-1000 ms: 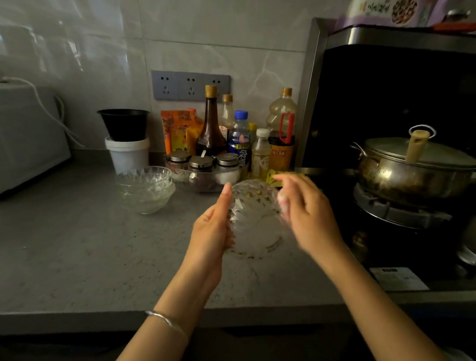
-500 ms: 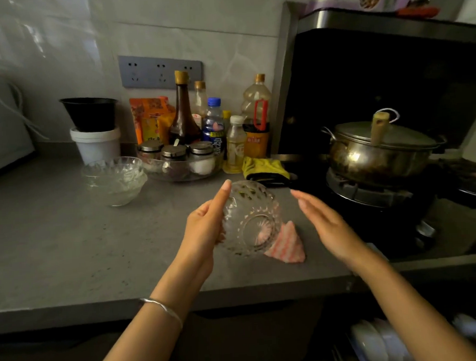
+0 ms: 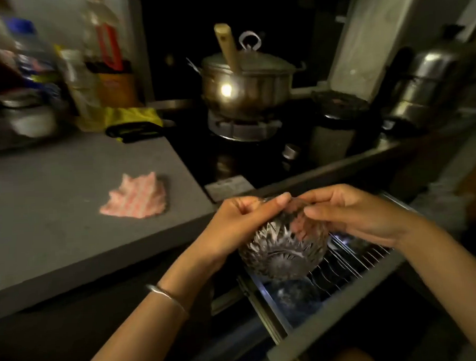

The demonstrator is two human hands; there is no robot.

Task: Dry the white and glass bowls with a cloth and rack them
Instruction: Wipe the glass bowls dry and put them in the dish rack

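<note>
Glass, cut in a faceted starburst pattern, forms the bowl (image 3: 284, 247), shown tilted with its thick base turned toward the viewer, near and right of centre. It is grasped at the rim by 2 hands: the left hand (image 3: 239, 221) and the right hand (image 3: 354, 215), each with fingers and thumb curled over the edge. The bowl is suspended just above the wire rack (image 3: 354, 259) of a pulled-out drawer below the counter (image 3: 68, 230); no contact with the wires is seen.

Handling is judged as follows. The material is rigid and brittle, and probably fairly heavy for its size. Some purchase is afforded by the facets, but any leftover moisture would make the wall slippery. Hold is best taken at opposite points of the rim, as shown, or beneath the base. Gentle contact with the metal wires is advised, since chipping is a risk.

The pink-and-white cloth (image 3: 136, 199) lies on the counter to the left, farther off, untouched by either hand.
</note>
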